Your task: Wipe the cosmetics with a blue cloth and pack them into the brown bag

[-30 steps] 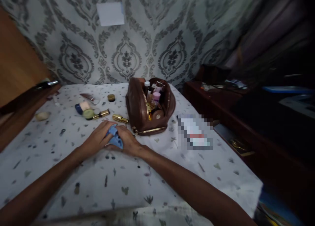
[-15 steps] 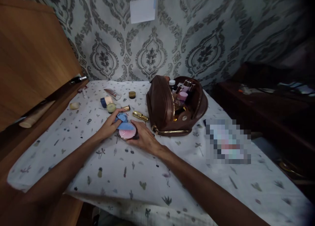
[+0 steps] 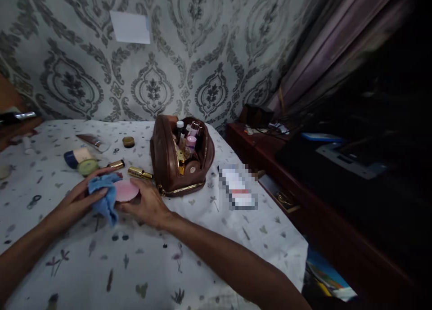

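My left hand (image 3: 79,197) is closed on a blue cloth (image 3: 105,197), which hangs down at the left side of a round pink-topped container (image 3: 126,190). Fingers of my right hand (image 3: 148,205) grip that container from its right side. Just beyond my hands lie a gold-capped tube (image 3: 116,164) and a gold lipstick-like tube (image 3: 139,172). A round green-lidded jar (image 3: 87,166) and a navy and cream jar (image 3: 77,157) are beyond my left hand. The brown bag (image 3: 164,152) stands unzipped to the right, with bottles and small containers inside.
A squeeze tube (image 3: 91,141) and a small dark-gold jar (image 3: 128,141) lie at the back of the patterned cloth (image 3: 202,265). A blurred-out flat item (image 3: 238,187) rests right of the bag. Dark red furniture (image 3: 256,148) with a partly open drawer borders the right side.
The view has turned right, so the table things appear further left. The blue cloth has shifted off the container's top to its left side and now hangs lower.
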Tool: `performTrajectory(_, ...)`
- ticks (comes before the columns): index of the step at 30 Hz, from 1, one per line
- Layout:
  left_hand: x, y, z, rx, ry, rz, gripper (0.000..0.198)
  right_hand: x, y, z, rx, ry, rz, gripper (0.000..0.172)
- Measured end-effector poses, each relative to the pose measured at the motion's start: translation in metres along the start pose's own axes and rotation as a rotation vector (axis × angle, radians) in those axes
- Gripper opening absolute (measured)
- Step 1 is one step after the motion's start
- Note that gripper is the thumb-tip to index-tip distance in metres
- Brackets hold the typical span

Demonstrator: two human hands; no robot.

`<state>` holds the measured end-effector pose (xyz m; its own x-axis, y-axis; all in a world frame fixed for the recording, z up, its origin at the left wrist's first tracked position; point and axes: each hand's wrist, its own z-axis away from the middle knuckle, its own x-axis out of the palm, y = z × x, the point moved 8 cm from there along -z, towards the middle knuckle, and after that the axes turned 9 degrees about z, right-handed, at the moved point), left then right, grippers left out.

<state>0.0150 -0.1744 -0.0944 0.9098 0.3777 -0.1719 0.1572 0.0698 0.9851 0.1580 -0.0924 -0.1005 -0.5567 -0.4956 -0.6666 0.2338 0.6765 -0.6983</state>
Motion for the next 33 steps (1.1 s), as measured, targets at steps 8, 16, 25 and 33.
performTrajectory(8, 0.015, 0.011, 0.006, -0.019, 0.065, -0.236, 0.082, 0.001, 0.006, 0.000, 0.049, -0.060, -0.196, 0.080)
performTrajectory(16, 0.016, 0.009, 0.008, 0.037, 0.112, -0.278, 0.084, 0.010, 0.002, 0.000, -0.089, -0.095, -0.105, 0.087)
performTrajectory(25, 0.014, 0.022, 0.010, 0.046, 0.275, -0.317, 0.071, 0.008, -0.009, 0.005, -0.183, -0.172, -0.129, 0.096)
performTrajectory(33, 0.002, 0.024, 0.010, 0.031, 0.373, -0.285, 0.069, 0.006, -0.020, 0.007, -0.317, -0.207, -0.245, 0.102)
